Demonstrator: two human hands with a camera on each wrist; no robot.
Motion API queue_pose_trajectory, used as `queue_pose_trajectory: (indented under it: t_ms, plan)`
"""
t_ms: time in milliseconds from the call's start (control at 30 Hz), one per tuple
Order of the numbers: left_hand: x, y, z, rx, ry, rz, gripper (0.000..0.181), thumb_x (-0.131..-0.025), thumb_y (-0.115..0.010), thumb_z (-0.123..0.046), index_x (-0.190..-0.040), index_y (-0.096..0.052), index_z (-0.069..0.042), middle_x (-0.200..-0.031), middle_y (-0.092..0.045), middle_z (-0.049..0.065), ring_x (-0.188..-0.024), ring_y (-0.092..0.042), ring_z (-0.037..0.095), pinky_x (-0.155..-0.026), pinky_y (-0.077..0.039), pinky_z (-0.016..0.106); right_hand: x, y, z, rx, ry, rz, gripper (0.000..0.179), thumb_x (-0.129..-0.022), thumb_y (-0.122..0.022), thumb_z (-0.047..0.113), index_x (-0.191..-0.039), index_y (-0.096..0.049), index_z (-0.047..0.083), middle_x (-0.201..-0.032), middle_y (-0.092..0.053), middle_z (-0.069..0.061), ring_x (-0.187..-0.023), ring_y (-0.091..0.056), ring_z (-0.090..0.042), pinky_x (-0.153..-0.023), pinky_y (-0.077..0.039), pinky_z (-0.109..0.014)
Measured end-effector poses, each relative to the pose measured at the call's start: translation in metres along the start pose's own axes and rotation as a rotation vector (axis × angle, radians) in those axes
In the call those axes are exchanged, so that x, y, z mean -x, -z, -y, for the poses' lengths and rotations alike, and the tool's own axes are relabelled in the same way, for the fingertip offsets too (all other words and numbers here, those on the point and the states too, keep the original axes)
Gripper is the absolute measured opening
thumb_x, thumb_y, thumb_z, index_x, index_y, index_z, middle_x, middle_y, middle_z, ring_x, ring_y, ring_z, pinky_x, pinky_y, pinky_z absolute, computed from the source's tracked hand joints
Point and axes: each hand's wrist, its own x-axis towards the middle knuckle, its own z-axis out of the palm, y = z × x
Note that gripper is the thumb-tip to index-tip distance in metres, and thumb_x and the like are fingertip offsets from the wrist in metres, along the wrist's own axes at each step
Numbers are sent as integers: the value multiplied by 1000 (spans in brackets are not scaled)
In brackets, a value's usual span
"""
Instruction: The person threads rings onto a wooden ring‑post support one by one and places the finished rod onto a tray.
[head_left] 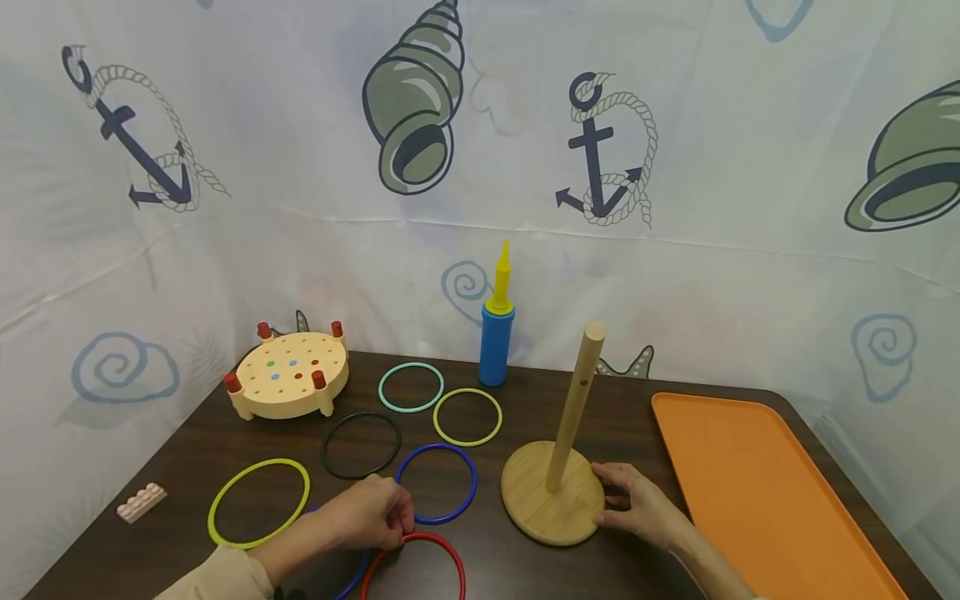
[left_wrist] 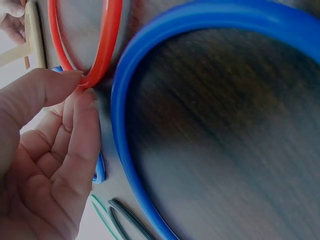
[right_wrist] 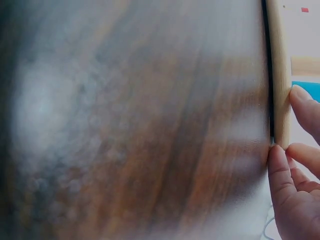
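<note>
In the head view my left hand [head_left: 367, 512] is low at the middle, pinching the far edge of a red ring [head_left: 453, 553] between thumb and fingertips. The left wrist view shows the red ring [left_wrist: 109, 35] in that pinch, with a large blue ring [left_wrist: 120, 110] close beside it. My right hand [head_left: 637, 507] holds the right rim of a wooden stand, a round base [head_left: 528, 504] with an upright post [head_left: 573, 408]. Thumb and fingers are spread along that rim. In the right wrist view the fingertips meet the base's edge [right_wrist: 281, 75].
Another blue ring [head_left: 474, 483], a black ring [head_left: 363, 414], two yellow rings and a turquoise ring [head_left: 411, 364] lie on the dark table. Behind stand a blue-yellow hand pump [head_left: 495, 346] and a legged pegboard [head_left: 258, 371]. An orange tray [head_left: 750, 483] is right, a pale studded block [head_left: 141, 503] left.
</note>
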Motion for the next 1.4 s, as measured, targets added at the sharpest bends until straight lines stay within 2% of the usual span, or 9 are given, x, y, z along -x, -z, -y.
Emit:
queue_pose_trajectory:
  t_ms: [167,267,367,533,700,900,1167,1300,1400]
  plan:
    - [-1,1,0,30,-1,-4,15,-65,-67,2,-68,-65,-12,-58,-58,-13,-52,-47,-5,-47,-42,15,-1,0,0,10,1,0,78,-78,-75,17,-134,-34,-18,-127,-38,-34,-116,-43,-49,-88,-52,-36]
    - [-1,1,-1,98,10,2,13,-66,-67,1,-69,-66,-11,-59,-57,-11,-52,-47,-3,-46,-40,14,0,0,1,11,2,-1,78,-78,-75,17,-134,-34,-18,-127,-38,-34,-116,-43,-50,-88,-52,-36]
    - [-2,2,-2,213,41,14,10,-68,-67,2,-72,-66,-7,-60,-59,-7,-53,-50,0,-47,-42,14,0,0,1,10,-1,-2,78,-78,-75,17,-134,-35,-18,-127,-38,-34,-116,-43,-50,-87,-52,-36]
    - [-4,4,-6,452,106,24,7,-74,-67,3,-81,-66,2,-66,-63,1,-59,-57,7,-54,-53,22,0,-1,1,5,0,-2,77,-78,-75,16,-134,-35,-18,-126,-38,-35,-116,-43,-50,-87,-52,-36]
    - [-13,15,-16,590,115,-20,15,-82,-66,-3,-93,-63,6,-76,-64,3,-71,-63,12,-65,-58,33,0,-1,1,9,3,1,76,-79,-75,16,-134,-35,-18,-126,-38,-34,-116,-43,-51,-87,-52,-36]
    - [-29,37,-46,696,67,-124,27,-85,-67,-9,-104,-60,9,-84,-64,3,-81,-65,14,-75,-57,38,1,0,0,7,11,-3,76,-78,-75,15,-133,-35,-19,-125,-38,-35,-116,-43,-51,-87,-52,-36]
    - [-58,64,-105,876,41,-269,28,-88,-64,-7,-110,-57,7,-86,-64,1,-77,-65,9,-76,-57,29,1,-2,-2,10,20,-9,76,-78,-75,15,-133,-35,-19,-126,-37,-37,-116,-43,-52,-87,-53,-35]
    - [-73,69,-131,953,19,-302,24,-88,-63,-5,-110,-57,4,-88,-63,0,-77,-65,9,-76,-56,27,1,-2,-2,3,20,-5,76,-78,-75,15,-133,-34,-19,-127,-37,-37,-116,-42,-52,-87,-53,-35]
    - [-84,68,-143,997,-8,-300,24,-89,-61,-4,-111,-57,4,-89,-62,1,-78,-64,8,-76,-56,25,1,-2,-2,-8,18,-1,77,-78,-75,15,-134,-34,-19,-127,-36,-36,-116,-42,-52,-87,-52,-35]
